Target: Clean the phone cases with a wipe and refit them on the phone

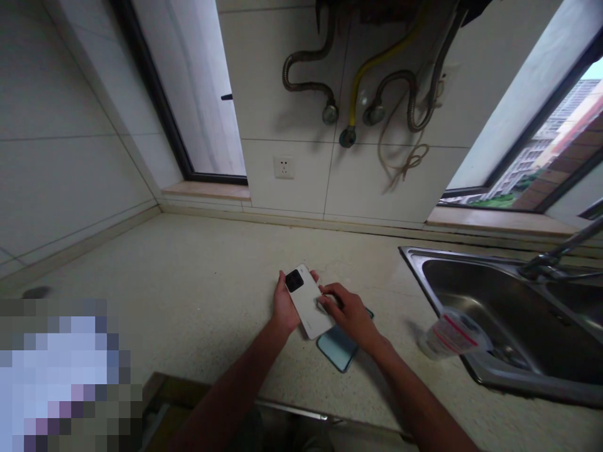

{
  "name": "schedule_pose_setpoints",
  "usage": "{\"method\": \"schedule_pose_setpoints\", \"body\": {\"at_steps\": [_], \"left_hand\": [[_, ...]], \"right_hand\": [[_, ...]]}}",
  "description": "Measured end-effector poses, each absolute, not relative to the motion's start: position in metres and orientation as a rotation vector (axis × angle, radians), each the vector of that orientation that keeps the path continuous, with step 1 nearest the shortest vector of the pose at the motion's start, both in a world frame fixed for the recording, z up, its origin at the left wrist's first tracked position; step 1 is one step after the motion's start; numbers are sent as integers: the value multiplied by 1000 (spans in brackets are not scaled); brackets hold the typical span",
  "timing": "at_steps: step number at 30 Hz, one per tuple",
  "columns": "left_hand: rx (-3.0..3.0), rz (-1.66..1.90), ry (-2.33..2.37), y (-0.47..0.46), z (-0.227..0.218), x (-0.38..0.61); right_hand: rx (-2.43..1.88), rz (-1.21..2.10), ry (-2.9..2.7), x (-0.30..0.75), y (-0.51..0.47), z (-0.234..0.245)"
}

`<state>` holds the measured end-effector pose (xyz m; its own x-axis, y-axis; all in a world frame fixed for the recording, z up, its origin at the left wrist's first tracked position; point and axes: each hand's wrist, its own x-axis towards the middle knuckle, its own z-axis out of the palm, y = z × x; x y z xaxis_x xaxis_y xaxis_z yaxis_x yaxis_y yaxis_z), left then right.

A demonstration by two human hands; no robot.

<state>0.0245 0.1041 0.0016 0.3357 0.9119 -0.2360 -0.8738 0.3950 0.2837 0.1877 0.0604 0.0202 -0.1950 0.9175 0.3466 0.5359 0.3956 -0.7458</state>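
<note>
Head view, with the white phone (311,309) as the clock's hub: two bare hands are at work above one pale countertop (141,282). The one white phone is held back side up, its single black camera block (294,280) toward 11 o'clock. The left hand (285,306) grips it from the 9 o'clock side, thumb along one edge and fingertips showing past the other. The right hand (346,309) comes in from 4 o'clock, its fingers bent against the phone's right side; whether they pinch anything there I cannot tell. At 5 o'clock, partly beneath the right hand, one light-blue, phone-shaped slab (338,348) with a dark rim lies on the counter.

Between 3 and 4 o'clock is one clear plastic cup (452,334) with red bands, overlapping the sink's edge in view. The steel sink (438,307) at 3 o'clock has two basins and one faucet (541,262). At 12 to 1 o'clock, two metal hoses (308,86) and one yellow hose (365,66) run down the tiled wall to three valves. One socket (283,167) sits just before 12; two windows stand at 11 (188,94) and 2 o'clock.
</note>
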Motion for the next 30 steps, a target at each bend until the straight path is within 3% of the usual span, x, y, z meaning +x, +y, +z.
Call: {"method": "schedule_pose_setpoints", "body": {"at_steps": [11, 19, 30], "left_hand": [[326, 1065, 411, 106, -2, 32], [360, 1230, 443, 106, -7, 40], [357, 1099, 427, 93, -18, 37]], "right_hand": [[-1210, 797, -1550, 182, 70, 4], [-1235, 346, -1603, 183, 68, -2], [-899, 217, -1953, 167, 57, -3]]}}
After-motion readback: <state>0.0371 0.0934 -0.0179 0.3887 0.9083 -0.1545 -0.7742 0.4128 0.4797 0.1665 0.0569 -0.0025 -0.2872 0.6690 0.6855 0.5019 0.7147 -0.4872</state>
